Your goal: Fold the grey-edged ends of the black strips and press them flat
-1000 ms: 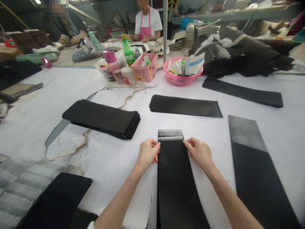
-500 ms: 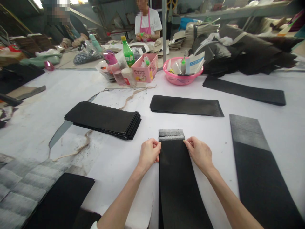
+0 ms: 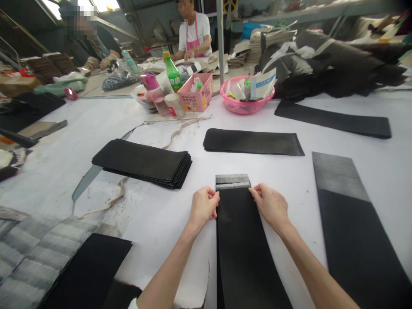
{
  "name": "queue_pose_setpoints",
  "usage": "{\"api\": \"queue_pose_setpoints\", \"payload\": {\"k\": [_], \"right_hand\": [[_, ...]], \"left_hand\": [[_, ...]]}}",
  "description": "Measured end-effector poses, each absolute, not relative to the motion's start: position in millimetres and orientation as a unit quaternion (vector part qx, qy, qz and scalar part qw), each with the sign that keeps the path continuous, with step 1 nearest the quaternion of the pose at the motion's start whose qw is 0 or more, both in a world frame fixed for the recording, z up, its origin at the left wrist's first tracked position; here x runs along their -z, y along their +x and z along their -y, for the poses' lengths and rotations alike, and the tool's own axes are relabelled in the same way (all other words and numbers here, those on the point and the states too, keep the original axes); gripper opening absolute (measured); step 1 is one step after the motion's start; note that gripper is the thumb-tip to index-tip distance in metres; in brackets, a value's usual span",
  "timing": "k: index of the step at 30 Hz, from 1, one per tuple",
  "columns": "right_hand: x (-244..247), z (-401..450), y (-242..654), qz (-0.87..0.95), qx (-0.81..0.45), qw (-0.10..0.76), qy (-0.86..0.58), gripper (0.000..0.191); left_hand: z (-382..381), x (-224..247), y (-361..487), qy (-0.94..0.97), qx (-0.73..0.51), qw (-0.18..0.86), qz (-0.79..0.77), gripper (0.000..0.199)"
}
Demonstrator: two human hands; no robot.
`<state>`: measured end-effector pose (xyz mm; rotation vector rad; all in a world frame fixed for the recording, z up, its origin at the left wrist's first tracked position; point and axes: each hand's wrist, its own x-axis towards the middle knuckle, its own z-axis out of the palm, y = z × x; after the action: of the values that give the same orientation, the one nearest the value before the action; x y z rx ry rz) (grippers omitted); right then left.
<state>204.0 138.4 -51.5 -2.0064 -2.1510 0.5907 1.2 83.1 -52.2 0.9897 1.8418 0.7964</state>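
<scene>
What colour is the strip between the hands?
The strip is black with a grey far end, clearest in the head view.

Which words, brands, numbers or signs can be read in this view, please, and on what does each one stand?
"Milk Cover": on the front of the pink cardboard box.
"水果奶盖": just below it on the same box, small, so a likely reading.
Green plastic bottle: white label lettering, too blurred to read.
White-and-blue packet in the pink basin: printing too small to read.
White jar with a red label patch: no legible text.
</scene>
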Motion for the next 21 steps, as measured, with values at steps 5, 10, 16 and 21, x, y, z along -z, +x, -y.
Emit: {"api": "queue_pose_setpoints", "payload": {"k": [5,10,16,21], "right_hand": [[50.9,-138.5,204.7,0.713,-0.201,0.073,-0.667,0.021],[50.1,-139.5,204.1,0.709,-0.208,0.072,-0.67,0.021],[47.3,-140.0,203.5,0.703,-0.215,0.078,-0.674,0.021],[46.5,-140.5,204.0,0.698,-0.226,0.082,-0.675,0.022]], "left_hand": [[-82.7,50.2,1.0,0.402,-0.319,0.434,-0.74,0.019],[-83.1,46.4,1.6,0.406,-0.316,0.428,-0.743,0.018],[-83.8,45.0,3.1,0.406,-0.312,0.425,-0.747,0.019],[-82.8,44.3,3.0,0.407,-0.315,0.422,-0.746,0.02]]}}
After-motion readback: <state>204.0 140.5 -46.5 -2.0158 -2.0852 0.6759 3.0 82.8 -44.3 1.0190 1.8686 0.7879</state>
